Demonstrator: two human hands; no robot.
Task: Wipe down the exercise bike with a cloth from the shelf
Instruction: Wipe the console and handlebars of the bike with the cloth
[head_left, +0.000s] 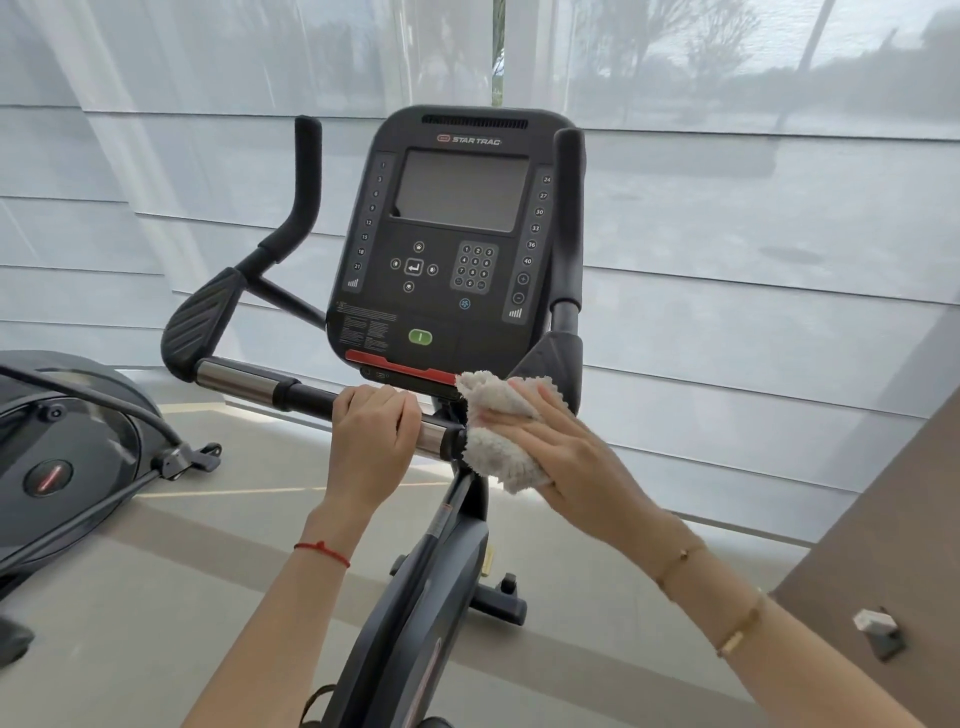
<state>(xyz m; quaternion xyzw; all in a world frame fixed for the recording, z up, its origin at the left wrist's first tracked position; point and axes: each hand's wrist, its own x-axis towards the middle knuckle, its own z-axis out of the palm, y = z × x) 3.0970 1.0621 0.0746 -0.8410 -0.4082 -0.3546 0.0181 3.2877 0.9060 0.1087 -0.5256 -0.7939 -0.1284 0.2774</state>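
Sheer white blinds (753, 249) fill the background. Your left hand (371, 441) curls round the black-and-chrome horizontal handlebar (244, 376) of the dark grey exercise bike (441, 571). Your right hand (563, 454), fingers flat, presses the white fluffy cloth (506, 462) onto the bar's joint, under the lower right corner of the black console (452, 234).

Advice: brace with the left, fold the cloth round the bar, wipe outward.

Legible: "STAR TRAC"; side numbers 1–21 and 24–40; keypad digits. Warning print is too small to read.

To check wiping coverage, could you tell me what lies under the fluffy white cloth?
The fluffy white cloth covers the black-and-chrome handlebar right of the left hand; the right hand presses it. The bar beneath is hidden.
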